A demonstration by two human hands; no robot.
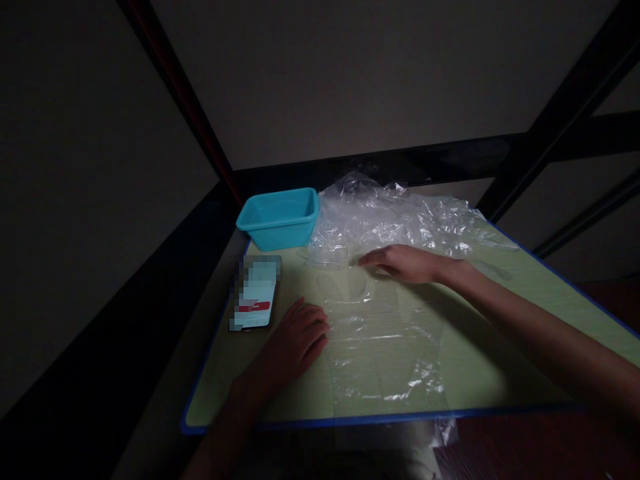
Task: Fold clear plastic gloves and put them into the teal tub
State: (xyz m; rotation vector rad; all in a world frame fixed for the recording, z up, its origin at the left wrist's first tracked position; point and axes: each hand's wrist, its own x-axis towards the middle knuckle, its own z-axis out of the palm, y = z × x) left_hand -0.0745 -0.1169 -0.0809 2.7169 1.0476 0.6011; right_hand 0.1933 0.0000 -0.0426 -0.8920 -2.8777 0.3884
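- Over the near edge of the pale-green, blue-rimmed counter [480,387]: one flat length of clear plastic film [385,347].
- Far edge: crumpled clear plastic [390,213], pieces uncountable.
- Far left corner: one turquoise rectangular basin [287,233].
- Left edge: one lit phone [257,293].
- Two hands: left hand [303,333] loosely curled, empty, beside the film; right hand [400,262] nearly straight-fingered at its far end, grip unclear.

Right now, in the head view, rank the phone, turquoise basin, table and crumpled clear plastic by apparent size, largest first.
1. Table
2. Crumpled clear plastic
3. Turquoise basin
4. Phone, though it lies nearer the camera than the basin
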